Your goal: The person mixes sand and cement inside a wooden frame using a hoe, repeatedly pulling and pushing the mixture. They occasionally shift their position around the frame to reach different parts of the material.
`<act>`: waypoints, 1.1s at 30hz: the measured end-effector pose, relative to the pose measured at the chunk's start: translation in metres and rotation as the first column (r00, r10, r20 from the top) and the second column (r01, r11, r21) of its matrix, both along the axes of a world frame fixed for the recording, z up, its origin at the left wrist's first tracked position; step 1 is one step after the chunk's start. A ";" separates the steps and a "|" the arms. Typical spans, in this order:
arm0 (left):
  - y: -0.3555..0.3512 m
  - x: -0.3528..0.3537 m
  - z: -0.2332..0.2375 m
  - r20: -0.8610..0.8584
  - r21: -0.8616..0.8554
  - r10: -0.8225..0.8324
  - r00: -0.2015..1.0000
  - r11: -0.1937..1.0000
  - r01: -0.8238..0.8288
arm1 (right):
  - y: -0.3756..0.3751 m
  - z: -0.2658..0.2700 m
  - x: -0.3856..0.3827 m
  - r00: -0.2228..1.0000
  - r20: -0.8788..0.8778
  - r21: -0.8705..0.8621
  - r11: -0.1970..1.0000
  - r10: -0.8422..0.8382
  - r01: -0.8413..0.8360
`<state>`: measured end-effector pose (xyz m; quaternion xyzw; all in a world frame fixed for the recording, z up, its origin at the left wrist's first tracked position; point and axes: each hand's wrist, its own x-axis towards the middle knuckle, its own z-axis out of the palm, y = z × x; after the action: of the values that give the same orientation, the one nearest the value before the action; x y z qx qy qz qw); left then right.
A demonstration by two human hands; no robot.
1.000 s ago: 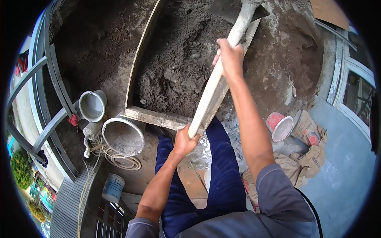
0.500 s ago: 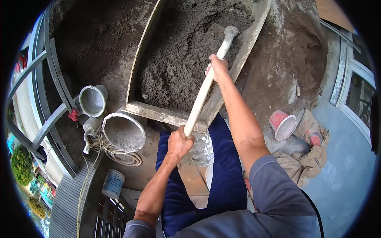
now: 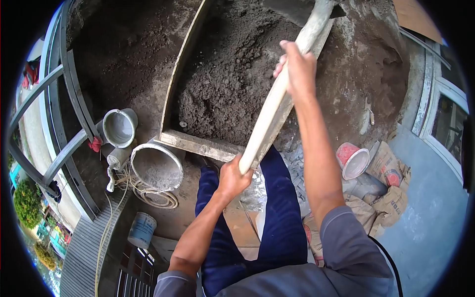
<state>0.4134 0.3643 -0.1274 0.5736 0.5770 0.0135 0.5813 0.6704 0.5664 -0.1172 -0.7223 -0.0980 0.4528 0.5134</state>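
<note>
A hoe (image 3: 272,106) with a pale wooden handle slants across the right side of the view. My left hand (image 3: 234,175) is wrapped round the handle's near end. Farther up, my right hand (image 3: 298,69) grips the shaft below the hoe's head. The dark blade (image 3: 292,9) shows at the top edge, raised over the far end of the wooden mixing trough (image 3: 198,144), and partly out of view. Damp grey mortar mix (image 3: 222,94) fills the trough, lumpy and loose. The handle hides part of the trough's right wall.
Left of my legs stand a large bucket (image 3: 157,168), a smaller grey bucket (image 3: 119,128) and a coiled hose (image 3: 158,199). A white-blue pail (image 3: 142,230) is nearer me. To the right lie a red tub (image 3: 352,161), paper sacks (image 3: 388,203) and a trowel (image 3: 370,113).
The hoe's head has risen from the mix and moved up and right, looking larger. My right hand has gone up and right with it; my left hand has shifted slightly right.
</note>
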 end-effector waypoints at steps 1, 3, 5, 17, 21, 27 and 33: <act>0.017 0.029 -0.008 0.017 0.014 0.011 1.000 1.000 -0.011 | 0.015 -0.021 0.030 1.000 0.020 0.022 1.000 0.003 -0.004; 0.040 0.070 -0.032 0.013 0.016 0.021 1.000 1.000 -0.021 | 0.038 -0.068 0.075 0.998 0.063 -0.004 1.000 0.010 -0.009; 0.046 0.089 -0.052 -0.037 -0.021 0.016 0.999 1.000 -0.016 | 0.047 -0.120 0.084 0.998 0.067 -0.151 0.988 0.003 0.008; -0.005 -0.054 0.040 -0.354 -0.144 -0.153 0.923 0.984 0.107 | -0.079 -0.161 -0.046 0.892 -0.396 -0.318 0.944 -0.217 0.089; -0.076 -0.153 0.078 -0.288 -0.134 -0.079 0.955 0.990 0.041 | -0.121 -0.057 -0.136 0.896 -0.414 -0.271 0.961 -0.162 0.049; -0.048 -0.095 0.043 -0.094 0.019 -0.063 0.994 0.998 0.065 | -0.058 0.020 -0.083 0.968 -0.244 0.015 0.998 -0.051 0.056; 0.075 0.042 -0.018 -0.050 -0.003 0.059 0.997 0.998 -0.059 | 0.082 -0.070 0.047 0.998 -0.028 0.049 0.997 0.054 -0.052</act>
<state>0.4551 0.4395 -0.1459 0.5552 0.6080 0.0150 0.5673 0.7173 0.6483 -0.1868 -0.7000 -0.1205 0.4745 0.5199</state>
